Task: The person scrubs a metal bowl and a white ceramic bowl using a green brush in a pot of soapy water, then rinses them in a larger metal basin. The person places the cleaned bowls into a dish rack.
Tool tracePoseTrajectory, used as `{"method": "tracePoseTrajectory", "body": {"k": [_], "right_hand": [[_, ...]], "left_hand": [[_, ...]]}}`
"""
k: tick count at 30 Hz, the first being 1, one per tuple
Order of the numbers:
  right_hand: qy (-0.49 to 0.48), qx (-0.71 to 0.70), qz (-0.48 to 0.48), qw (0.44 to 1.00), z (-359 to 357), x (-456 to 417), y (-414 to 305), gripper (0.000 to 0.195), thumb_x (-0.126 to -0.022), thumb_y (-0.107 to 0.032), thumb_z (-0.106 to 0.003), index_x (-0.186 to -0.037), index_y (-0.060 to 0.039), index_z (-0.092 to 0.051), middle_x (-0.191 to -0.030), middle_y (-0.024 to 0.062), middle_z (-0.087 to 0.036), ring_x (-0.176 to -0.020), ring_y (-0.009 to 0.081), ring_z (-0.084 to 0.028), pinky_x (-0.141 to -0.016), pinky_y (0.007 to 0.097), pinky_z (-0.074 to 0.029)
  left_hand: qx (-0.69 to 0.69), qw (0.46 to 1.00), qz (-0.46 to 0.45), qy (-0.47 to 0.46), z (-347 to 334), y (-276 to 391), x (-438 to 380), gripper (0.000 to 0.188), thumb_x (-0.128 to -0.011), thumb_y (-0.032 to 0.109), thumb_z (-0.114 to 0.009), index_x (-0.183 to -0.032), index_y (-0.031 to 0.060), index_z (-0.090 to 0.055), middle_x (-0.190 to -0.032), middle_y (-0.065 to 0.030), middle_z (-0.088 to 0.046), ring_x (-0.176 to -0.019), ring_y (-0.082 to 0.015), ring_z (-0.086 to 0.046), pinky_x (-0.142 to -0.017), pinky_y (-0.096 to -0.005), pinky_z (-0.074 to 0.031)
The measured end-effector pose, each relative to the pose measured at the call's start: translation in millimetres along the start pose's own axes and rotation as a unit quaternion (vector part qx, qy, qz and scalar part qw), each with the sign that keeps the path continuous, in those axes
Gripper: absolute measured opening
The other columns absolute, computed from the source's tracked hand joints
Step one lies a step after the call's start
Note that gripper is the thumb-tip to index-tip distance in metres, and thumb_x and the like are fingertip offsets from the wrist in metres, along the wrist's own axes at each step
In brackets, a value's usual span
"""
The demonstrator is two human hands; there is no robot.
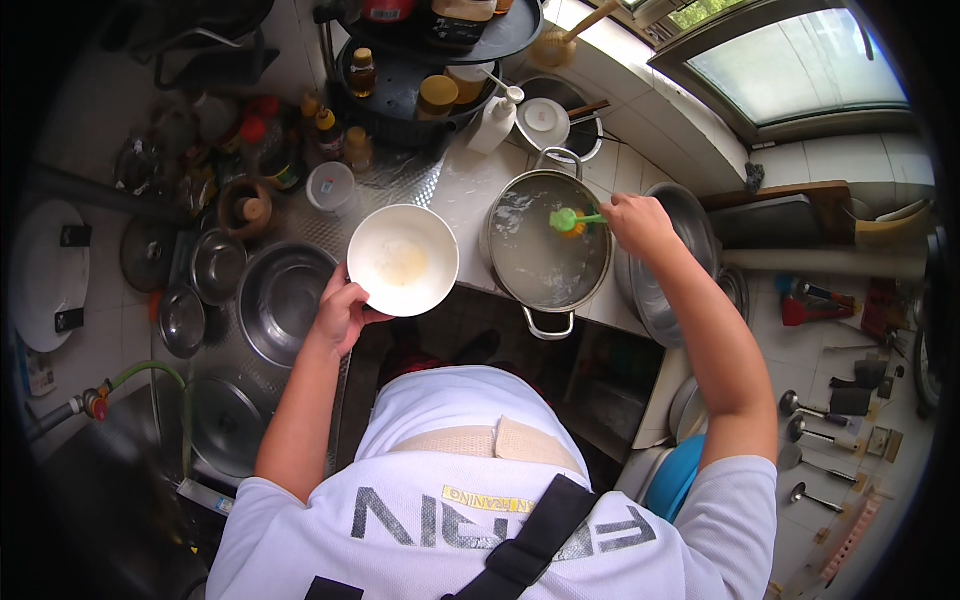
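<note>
My left hand point(343, 311) grips the rim of a white bowl point(364, 259), which is tipped so its inside faces up at me. A pale yellowish residue lies at the bowl's bottom. To its right, my right hand point(637, 225) is closed around the handle of a green dish brush point(566, 220) with orange-yellow bristles. The brush head is over the cloudy liquid in a two-handled metal pot point(551, 319); whether it touches the liquid I cannot tell. The pot stands at the counter's front edge, one loop handle jutting towards me.
Metal basins point(285, 300) stand left of the bowl, and a large metal basin point(679, 277) right of the pot. Behind are a white pump bottle point(495, 124), a lidded tub point(330, 187) and a tiered rack point(405, 127) of jars. Ladles point(814, 431) hang on the right wall.
</note>
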State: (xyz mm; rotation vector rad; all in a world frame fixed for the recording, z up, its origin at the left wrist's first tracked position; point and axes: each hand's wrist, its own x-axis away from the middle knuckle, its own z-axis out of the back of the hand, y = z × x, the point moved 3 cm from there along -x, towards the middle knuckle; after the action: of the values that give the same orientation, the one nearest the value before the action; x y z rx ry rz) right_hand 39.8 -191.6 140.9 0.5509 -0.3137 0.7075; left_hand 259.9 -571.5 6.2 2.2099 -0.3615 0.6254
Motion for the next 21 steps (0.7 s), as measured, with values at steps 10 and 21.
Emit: {"method": "tracePoseTrajectory", "body": {"k": [10,21], "right_hand": [[0.131,0.033,0.020,0.991,7.6,6.9,1.8,0.015,-0.085,-0.013,-0.061,-0.099,-0.0131,-0.067,-0.099,0.0064,-0.065,-0.092,0.0241,-0.067,-0.070,0.0375,-0.056],[-0.218,-0.077,-0.036,0.972,12.6,43.2,-50.9,0.021,-0.089,-0.010,-0.056,-0.097,-0.0047,-0.075,-0.096,0.0125,-0.076,-0.087,0.0312,-0.074,-0.074,0.0410,-0.060]], "left_hand": [[-0.013,1.000,-0.011,-0.009,-11.7,2.8,4.6,0.074,-0.074,0.010,-0.052,-0.146,0.0093,-0.037,-0.132,-0.0155,-0.055,-0.116,-0.0331,-0.062,-0.084,-0.0525,-0.060],[-0.015,1.000,-0.008,0.004,-10.7,-1.3,8.8,0.071,-0.073,0.008,-0.051,-0.143,0.0082,-0.040,-0.128,-0.0146,-0.056,-0.113,-0.0320,-0.063,-0.082,-0.0514,-0.061]]}}
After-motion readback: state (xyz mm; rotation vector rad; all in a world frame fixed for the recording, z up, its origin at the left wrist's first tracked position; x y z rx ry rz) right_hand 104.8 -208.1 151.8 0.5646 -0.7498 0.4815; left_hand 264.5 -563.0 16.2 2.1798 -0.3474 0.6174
